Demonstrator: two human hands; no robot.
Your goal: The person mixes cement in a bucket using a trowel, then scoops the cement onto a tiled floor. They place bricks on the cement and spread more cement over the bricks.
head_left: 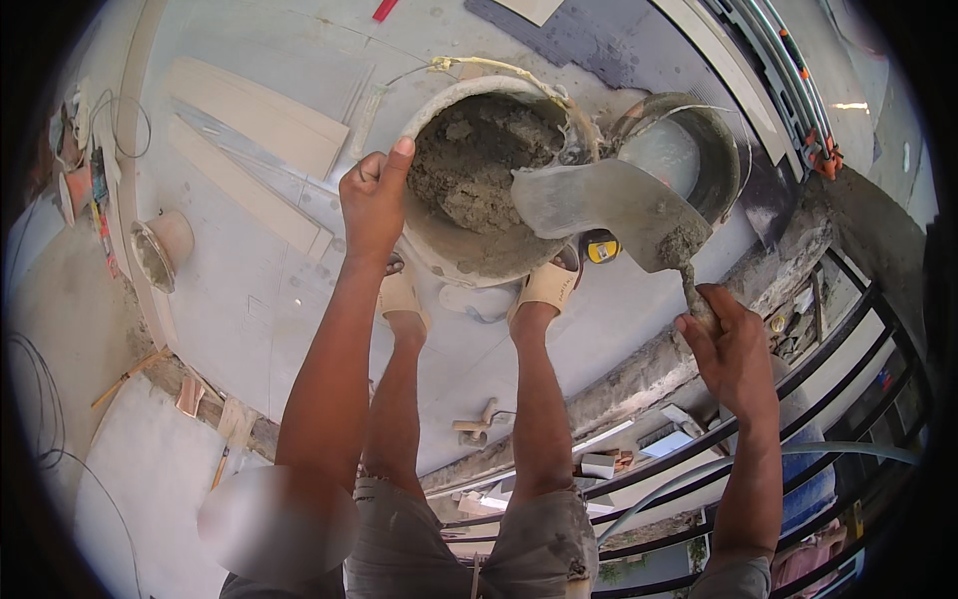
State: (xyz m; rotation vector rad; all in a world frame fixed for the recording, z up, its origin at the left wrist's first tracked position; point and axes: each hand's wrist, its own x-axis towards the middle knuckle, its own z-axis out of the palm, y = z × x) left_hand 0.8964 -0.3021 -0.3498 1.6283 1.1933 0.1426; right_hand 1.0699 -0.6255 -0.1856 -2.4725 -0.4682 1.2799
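Clasped left rim of bucket [439,245] with left hand [373,205]. Noted grey mortar [474,175] inside, just right of that grip. Held trowel [604,198] by handle in right hand [733,349]; observed blade extending up-left from there, across rim, with tip over mortar.

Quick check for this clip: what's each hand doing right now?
Left hand: closed, gripping the bucket by its rim.
Right hand: closed, holding the trowel by its handle.

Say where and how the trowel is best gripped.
Likely by the narrow handle of the trowel, from the person's right, as the right hand does: its broad, grey-smeared blade points left over the bucket, leaving the handle nearer that hand.
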